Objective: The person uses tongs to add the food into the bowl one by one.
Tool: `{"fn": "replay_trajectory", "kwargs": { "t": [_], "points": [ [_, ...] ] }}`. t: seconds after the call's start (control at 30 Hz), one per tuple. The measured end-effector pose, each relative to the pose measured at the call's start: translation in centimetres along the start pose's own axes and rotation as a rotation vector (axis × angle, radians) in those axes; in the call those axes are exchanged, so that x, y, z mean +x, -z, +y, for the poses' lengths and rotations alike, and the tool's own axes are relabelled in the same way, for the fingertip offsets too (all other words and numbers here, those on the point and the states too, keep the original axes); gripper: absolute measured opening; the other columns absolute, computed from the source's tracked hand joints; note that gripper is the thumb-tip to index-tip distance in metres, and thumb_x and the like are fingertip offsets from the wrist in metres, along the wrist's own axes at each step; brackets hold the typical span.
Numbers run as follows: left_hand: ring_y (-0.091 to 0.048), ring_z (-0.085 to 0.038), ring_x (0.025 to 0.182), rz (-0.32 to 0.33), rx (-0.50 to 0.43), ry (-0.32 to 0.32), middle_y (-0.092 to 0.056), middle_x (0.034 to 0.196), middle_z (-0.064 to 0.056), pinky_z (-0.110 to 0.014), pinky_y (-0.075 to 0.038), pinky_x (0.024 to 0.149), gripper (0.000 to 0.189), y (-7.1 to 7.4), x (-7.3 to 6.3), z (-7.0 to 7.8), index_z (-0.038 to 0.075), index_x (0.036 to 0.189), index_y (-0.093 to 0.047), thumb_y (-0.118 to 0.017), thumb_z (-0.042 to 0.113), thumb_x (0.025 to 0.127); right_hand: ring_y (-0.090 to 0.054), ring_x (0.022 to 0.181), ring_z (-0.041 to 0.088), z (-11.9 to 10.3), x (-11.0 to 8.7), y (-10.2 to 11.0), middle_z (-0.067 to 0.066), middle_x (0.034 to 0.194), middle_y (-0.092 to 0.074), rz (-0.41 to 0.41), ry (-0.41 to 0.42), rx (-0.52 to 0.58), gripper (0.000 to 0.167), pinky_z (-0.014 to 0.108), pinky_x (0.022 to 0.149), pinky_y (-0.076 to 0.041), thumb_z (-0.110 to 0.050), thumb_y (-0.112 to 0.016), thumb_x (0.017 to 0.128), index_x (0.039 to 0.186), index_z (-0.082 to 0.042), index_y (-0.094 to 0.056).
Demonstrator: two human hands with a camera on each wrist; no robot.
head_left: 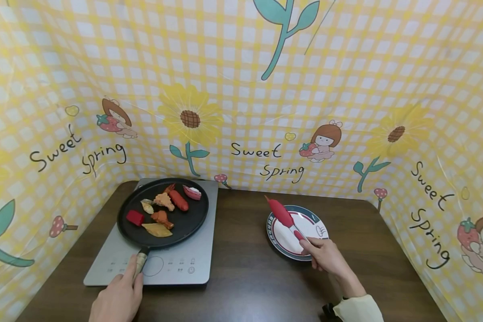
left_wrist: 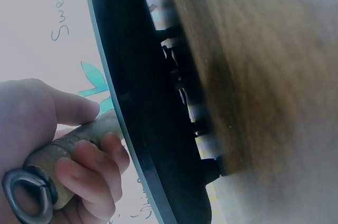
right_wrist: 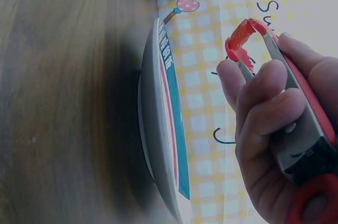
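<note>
My left hand (head_left: pixel 118 297) grips the handle (left_wrist: pixel 74 139) of a black frying pan (head_left: pixel 193 228), which sits on a silver induction cooker. In the pan lie a red cube (head_left: pixel 135 218), a yellowish leaf-shaped piece (head_left: pixel 157 230), a sausage (head_left: pixel 179 201), fried-chicken-like pieces (head_left: pixel 163 201) and a pink-and-white piece (head_left: pixel 192 192). Over a round plate (head_left: pixel 291 257), my right hand (head_left: pixel 326 257) holds red-tipped tongs (head_left: pixel 281 213). Between their tips the right wrist view shows an orange-red food piece (right_wrist: pixel 243 35); its kind is unclear.
The induction cooker (head_left: pixel 185 277) stands at the left of the dark wooden table (head_left: pixel 241 250), its control panel towards me. The plate is to the right, some distance from the cooker. Yellow checked cloth (head_left: pixel 245 116) walls the table at the back and sides.
</note>
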State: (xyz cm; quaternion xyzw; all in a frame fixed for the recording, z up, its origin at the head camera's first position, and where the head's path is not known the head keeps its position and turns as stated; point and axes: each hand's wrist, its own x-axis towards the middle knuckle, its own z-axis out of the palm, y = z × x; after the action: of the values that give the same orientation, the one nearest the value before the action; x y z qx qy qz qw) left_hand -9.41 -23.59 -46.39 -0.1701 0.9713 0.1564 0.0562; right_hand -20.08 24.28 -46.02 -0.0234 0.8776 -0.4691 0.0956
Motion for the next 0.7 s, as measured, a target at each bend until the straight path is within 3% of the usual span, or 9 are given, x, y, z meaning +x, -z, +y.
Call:
{"fn": "replay_trajectory", "kwargs": {
  "t": [0.37, 0.7],
  "points": [
    [-0.059, -0.041, 0.066, -0.009, -0.013, -0.008, -0.058, 0.089, -0.024, -0.054, -0.045, 0.058, 0.059, 0.1, 0.0, -0.1, 0.001, 0.144, -0.028, -0.046, 0.033, 0.098, -0.045, 0.04, 0.017, -0.8, 0.5, -0.9, 0.007, 0.05, -0.051, -0.02, 0.009, 0.046, 0.044, 0.028, 0.039, -0.037, -0.046, -0.064, 0.087, 0.09, -0.003, -0.071],
    [-0.059, -0.042, 0.068, 0.003, -0.021, -0.023, -0.058, 0.092, -0.025, -0.053, -0.045, 0.057, 0.059, 0.2, -0.1, -0.2, 0.002, 0.144, -0.028, -0.045, 0.034, 0.098, -0.047, 0.041, 0.016, -2.2, 1.0, -2.4, 0.006, 0.049, -0.051, -0.065, 0.09, 0.031, 0.039, 0.03, 0.04, -0.04, -0.04, -0.062, 0.09, 0.09, -0.002, -0.07]
  ]
}}
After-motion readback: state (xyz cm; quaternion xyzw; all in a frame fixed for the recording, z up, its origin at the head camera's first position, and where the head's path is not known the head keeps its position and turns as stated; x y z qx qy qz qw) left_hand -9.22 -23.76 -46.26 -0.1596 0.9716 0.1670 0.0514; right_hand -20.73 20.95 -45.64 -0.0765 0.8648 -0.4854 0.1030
